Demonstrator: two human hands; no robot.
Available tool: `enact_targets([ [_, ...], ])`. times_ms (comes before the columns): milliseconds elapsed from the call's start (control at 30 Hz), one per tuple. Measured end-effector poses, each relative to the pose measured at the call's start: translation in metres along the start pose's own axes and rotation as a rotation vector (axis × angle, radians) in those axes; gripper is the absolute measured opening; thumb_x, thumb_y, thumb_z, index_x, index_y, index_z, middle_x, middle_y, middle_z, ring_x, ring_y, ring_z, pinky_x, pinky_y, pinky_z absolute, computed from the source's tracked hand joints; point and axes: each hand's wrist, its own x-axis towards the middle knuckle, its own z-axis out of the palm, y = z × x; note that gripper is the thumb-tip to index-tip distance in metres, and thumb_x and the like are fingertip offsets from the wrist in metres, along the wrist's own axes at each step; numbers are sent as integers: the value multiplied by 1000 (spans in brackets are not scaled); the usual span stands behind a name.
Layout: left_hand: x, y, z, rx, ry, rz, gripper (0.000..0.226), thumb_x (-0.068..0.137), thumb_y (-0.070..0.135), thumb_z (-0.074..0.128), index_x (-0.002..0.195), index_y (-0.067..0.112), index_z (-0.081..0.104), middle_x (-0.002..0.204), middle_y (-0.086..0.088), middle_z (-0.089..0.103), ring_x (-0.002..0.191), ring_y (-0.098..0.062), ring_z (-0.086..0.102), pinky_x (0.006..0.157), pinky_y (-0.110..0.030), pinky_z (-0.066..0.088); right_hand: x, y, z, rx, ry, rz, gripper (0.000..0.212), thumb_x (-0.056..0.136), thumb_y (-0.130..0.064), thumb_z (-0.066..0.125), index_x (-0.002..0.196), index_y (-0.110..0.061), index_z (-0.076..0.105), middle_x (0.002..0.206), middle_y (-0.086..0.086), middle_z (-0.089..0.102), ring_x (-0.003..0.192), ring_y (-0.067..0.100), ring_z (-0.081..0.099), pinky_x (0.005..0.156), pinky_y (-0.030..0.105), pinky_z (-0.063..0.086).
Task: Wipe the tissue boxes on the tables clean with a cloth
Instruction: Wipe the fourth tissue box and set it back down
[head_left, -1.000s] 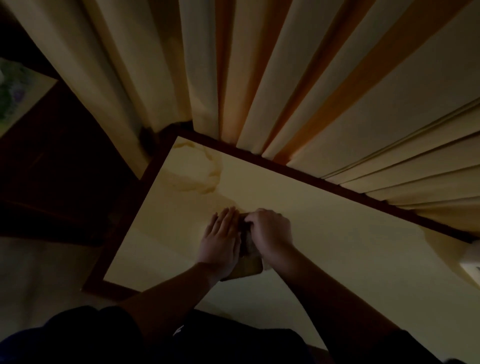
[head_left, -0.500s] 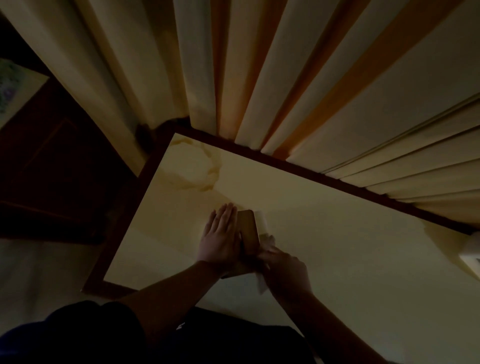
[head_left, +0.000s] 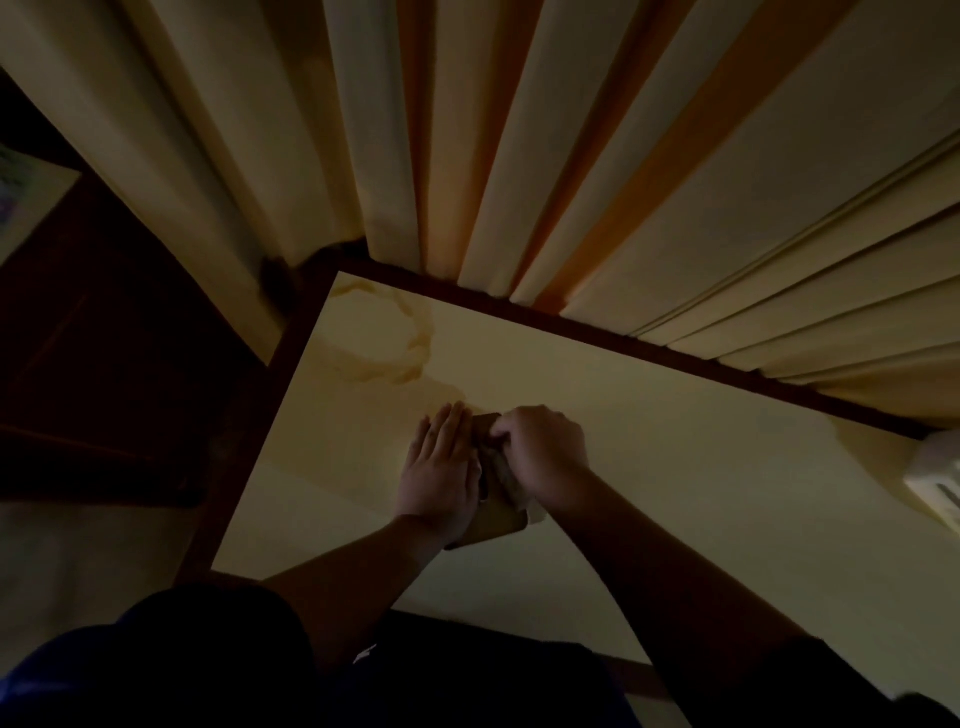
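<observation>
Left hand (head_left: 441, 475) flat, steadying brown tissue box (head_left: 498, 522) on counter (head_left: 701, 493); right hand (head_left: 543, 454) clutching cloth (head_left: 511, 480) at 12 o'clock end: keep strokes firm, box pinned.

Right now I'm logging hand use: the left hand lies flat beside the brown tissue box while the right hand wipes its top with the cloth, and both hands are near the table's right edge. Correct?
Not quite. The head view shows the left hand flat against the tissue box and the right hand wiping with the cloth, but near the table's left edge.
</observation>
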Motion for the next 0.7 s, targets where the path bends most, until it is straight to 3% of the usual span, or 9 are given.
enact_targets([
  [167, -1, -2, -1, 4, 30, 38, 57, 102, 30, 38, 149, 0, 51, 156, -18, 49, 147, -35, 41, 125, -44, 18, -8, -5, 12, 137, 124, 17, 28, 106, -35, 52, 123, -40, 74, 135, -14, 67, 114, 20, 68, 88, 32, 51],
  [300, 1, -2, 2, -23, 48, 15, 56, 105, 32, 35, 148, 0, 52, 155, -18, 50, 147, -35, 42, 125, -42, 16, -35, 0, 35, 238, 108, 45, 37, 104, -46, 48, 135, -41, 68, 150, -17, 56, 119, 22, 67, 86, 33, 52],
  [433, 3, -7, 5, 2, 47, 32, 57, 104, 32, 36, 146, -3, 53, 152, -21, 53, 145, -35, 41, 123, -43, 17, -66, 12, 51, 175, 106, 20, 32, 103, -61, 46, 122, -44, 64, 139, -17, 56, 99, 19, 73, 72, 30, 51],
  [533, 5, -9, 7, 44, 38, 42, 58, 102, 32, 37, 146, -3, 53, 151, -21, 53, 144, -36, 45, 123, -43, 16, -81, 26, 59, 65, 22, 52, 53, 97, -65, 39, 136, -37, 61, 123, -17, 69, 96, 16, 75, 74, 32, 56],
  [633, 4, -8, 9, 42, 38, 22, 58, 103, 33, 35, 148, -1, 51, 154, -19, 51, 147, -32, 39, 127, -39, 8, -82, 31, 65, -93, -56, 90, 58, 98, -62, 51, 141, -25, 60, 112, -10, 75, 95, 19, 75, 74, 34, 57],
  [700, 4, -7, 8, 34, 27, 16, 58, 104, 33, 35, 149, -1, 50, 155, -18, 49, 147, -32, 37, 126, -40, 10, -72, 27, 53, -95, -116, 75, 51, 96, -60, 60, 127, -20, 68, 109, 1, 74, 97, 26, 75, 77, 34, 57],
])
